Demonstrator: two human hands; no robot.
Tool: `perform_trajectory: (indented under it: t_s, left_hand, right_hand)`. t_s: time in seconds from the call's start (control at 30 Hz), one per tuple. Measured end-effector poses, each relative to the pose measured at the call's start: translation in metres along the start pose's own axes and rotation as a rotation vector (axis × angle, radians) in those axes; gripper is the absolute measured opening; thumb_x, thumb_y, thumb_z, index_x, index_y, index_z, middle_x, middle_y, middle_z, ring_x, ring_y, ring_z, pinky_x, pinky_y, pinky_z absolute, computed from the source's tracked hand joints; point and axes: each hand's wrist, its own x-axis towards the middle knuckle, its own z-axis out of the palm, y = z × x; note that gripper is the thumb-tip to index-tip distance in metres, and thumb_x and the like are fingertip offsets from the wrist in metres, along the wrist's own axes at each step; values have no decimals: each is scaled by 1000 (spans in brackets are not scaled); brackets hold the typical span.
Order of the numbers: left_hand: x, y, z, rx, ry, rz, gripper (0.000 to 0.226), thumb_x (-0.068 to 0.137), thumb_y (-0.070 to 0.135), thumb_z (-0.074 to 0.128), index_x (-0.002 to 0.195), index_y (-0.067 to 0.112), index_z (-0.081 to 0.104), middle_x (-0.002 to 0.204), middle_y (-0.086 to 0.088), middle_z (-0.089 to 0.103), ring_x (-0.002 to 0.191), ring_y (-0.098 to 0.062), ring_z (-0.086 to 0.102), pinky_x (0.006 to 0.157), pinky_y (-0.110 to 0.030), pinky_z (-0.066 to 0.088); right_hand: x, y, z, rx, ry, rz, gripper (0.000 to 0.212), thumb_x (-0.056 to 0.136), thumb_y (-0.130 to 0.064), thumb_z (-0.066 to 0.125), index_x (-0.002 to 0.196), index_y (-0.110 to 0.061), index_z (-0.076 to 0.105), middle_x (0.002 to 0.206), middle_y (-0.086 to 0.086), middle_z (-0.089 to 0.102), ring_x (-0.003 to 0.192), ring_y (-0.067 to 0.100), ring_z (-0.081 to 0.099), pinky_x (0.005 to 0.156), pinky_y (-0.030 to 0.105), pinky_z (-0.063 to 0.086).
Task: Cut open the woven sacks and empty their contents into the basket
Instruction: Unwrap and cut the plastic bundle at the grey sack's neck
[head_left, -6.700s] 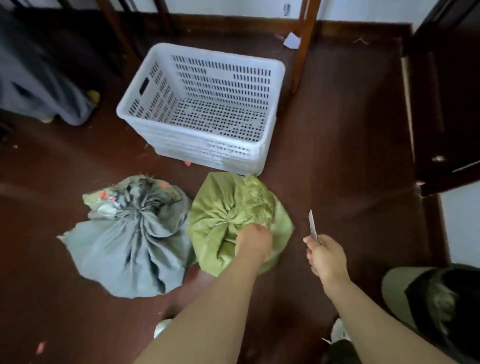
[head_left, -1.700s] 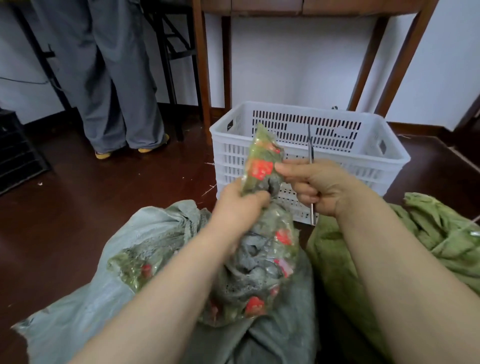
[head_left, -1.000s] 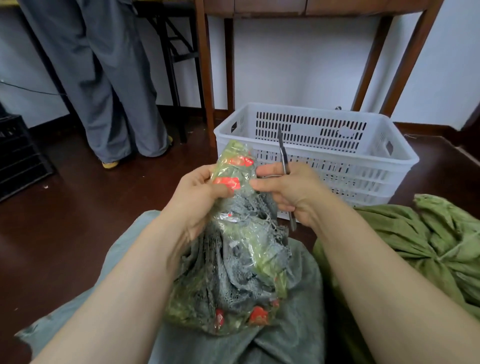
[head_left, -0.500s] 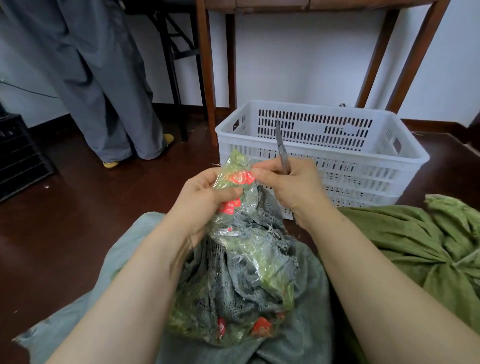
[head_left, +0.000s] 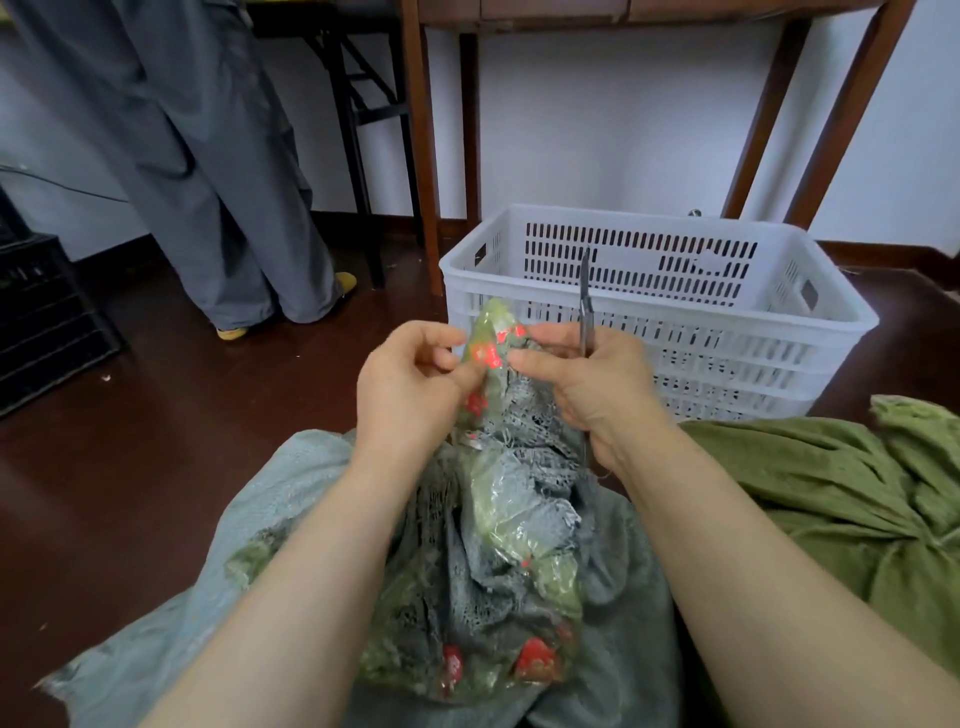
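My bare forearms reach forward side by side, hands raised close together. My left hand (head_left: 410, 384) pinches the top of the plastic bag (head_left: 491, 338) between thumb and fingertips. My right hand (head_left: 597, 389) pinches it opposite with thumb and forefinger, its other fingers curled round the knife (head_left: 585, 296), blade up.

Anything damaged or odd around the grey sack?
Yes: the grey sack is frayed and torn open at its top, and a plastic bag pokes through the ragged weave. The right hand pinches that bag while also holding the knife, blade up.
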Motion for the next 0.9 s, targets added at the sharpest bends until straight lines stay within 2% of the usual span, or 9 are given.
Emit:
perform_trajectory:
  t_s: [0.07,0.17,0.3,0.43,0.53,0.63,0.73,0.83,0.9]
  left_hand:
    - [0,9,5,-94,-5,-46,17,72,27,77,85,20,68,76,3,66,67,-11,60,71,-35,54]
    - [-1,12,11,-28,29,-44,34,71,44,80,91,19,67,83,0,69,77,-20,67,79,-43,56]
    - [0,10,10,-30,26,-64,31,65,50,74,78,23,68,72,1,69,76,-27,69,74,-51,57]
    - [1,17,12,-133,42,-106,12,73,30,75,74,19,72,74,-5,71,72,-25,67,76,-51,57]
    - [2,18,13,-137,49,-139,7,84,16,70,78,17,72,77,-5,72,72,-17,64,78,-46,57]
    - [2,14,17,-88,34,-154,11,89,21,65,88,13,73,82,-7,72,74,-18,63,80,-45,56]
    - [1,11,24,-184,28,-204,12,91,20,62,84,17,70,87,-13,73,77,-21,65,82,-46,56]
    - [2,11,27,-291,26,-266,15,92,16,60,81,18,69,69,-9,66,50,-6,52,59,-29,49]
    - [2,11,27,-332,18,-292,13,93,15,60,87,13,71,75,-8,68,51,-5,49,57,-23,42]
  right_hand:
    - [1,3,3,-20,-17,-36,22,71,5,77,81,-11,66,65,-2,65,36,-5,51,39,7,38]
    - [4,9,6,-92,-18,-76,24,64,4,81,79,-11,70,73,1,72,64,5,68,63,18,54]
    - [2,9,7,-123,8,-70,28,63,7,81,73,-13,64,70,0,62,57,2,59,51,9,48]
    - [0,6,5,-23,-57,7,20,73,5,73,86,-6,62,55,-1,52,31,2,36,31,16,26]
    - [-1,7,4,16,-102,19,18,76,-10,77,89,-7,64,59,1,57,33,5,34,32,18,23]
    - [0,8,5,3,-56,7,12,78,-6,75,74,-12,65,52,-5,58,31,-1,39,33,11,29]
    - [3,11,7,37,-15,4,12,79,-5,74,72,-10,65,45,-7,52,32,-1,38,34,9,30]
    - [4,15,7,101,6,35,10,78,-5,74,75,-8,66,46,-1,47,33,3,34,33,12,27]
    - [5,15,5,125,-5,55,9,76,-4,75,78,-6,66,48,0,48,33,3,34,31,14,25]
